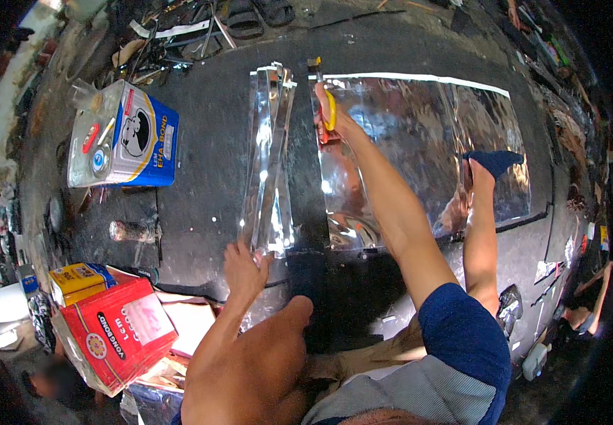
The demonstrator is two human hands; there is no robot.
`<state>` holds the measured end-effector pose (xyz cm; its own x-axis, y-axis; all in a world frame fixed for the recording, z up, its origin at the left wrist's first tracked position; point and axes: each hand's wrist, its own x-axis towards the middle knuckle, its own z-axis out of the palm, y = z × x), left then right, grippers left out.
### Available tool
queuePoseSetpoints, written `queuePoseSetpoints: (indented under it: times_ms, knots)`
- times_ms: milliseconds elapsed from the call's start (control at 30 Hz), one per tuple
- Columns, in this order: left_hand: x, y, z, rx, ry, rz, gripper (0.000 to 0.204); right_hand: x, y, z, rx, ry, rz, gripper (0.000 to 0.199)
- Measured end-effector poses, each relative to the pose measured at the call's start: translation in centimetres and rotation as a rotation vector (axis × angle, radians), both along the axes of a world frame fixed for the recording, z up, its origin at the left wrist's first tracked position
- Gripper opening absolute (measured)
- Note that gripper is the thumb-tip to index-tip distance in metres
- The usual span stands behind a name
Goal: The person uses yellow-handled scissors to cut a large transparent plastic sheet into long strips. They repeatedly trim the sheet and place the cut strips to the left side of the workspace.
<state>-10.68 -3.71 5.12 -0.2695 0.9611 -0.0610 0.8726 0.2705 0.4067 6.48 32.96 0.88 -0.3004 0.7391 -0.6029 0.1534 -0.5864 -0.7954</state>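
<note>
Several long, shiny silver strips (pixel 267 159) lie lengthwise in a loose bundle on the dark work surface. At their near end is my left hand (pixel 245 268), its thumb and fingers closed around the strip ends. To the right of the bundle a wide mirror-like silver sheet (pixel 398 152) with a white far edge is spread flat. My right hand (pixel 325 103) is over the sheet's far left corner, gripping a hand tool with yellow and red parts (pixel 330 112); its exact kind is unclear. A foot in a dark blue sock (pixel 496 163) rests on the sheet's right part.
A blue and white metal can (pixel 133 134) stands at the left, with a cylindrical object (pixel 131 231) nearer me. Lower left is a red box (pixel 115 333) beside a yellow can (pixel 80 282). Dark sandals (pixel 244 18) and scraps lie along the far edge.
</note>
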Motion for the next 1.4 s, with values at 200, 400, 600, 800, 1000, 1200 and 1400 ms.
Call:
queuePoseSetpoints:
  times_ms: [200,400,600,800,1000,1200,1400]
  knots:
    - [6.1,5.9,-2.3,-0.105,-0.681,0.0,0.042,7.6,-12.5,1.6,-0.042,0.052,-0.018,0.08]
    - [10.3,9.2,-10.3,-0.293,-0.773,0.32,0.037,13.7,-29.4,7.4,-0.258,0.162,0.005,0.073]
    - [11.9,9.5,-6.8,-0.362,-0.958,0.285,0.01,15.9,-40.1,9.5,-0.518,0.143,0.05,0.089]
    - [11.9,9.4,-7.2,-0.306,-1.087,0.272,0.008,14.7,-42.4,7.4,-0.531,0.161,0.17,0.094]
    - [12.1,9.6,-5.7,-0.313,-0.976,0.219,0.009,14.2,-40.9,5.8,-0.523,0.097,0.097,0.093]
    - [12.7,9.2,-4.9,-0.358,-0.933,0.313,0.022,14.1,-39.4,4.0,-0.476,0.057,0.026,0.088]
    - [13.6,6.0,-6.7,-0.538,-1.181,0.187,0.03,13.7,-38.6,5.0,-0.426,0.035,0.038,0.087]
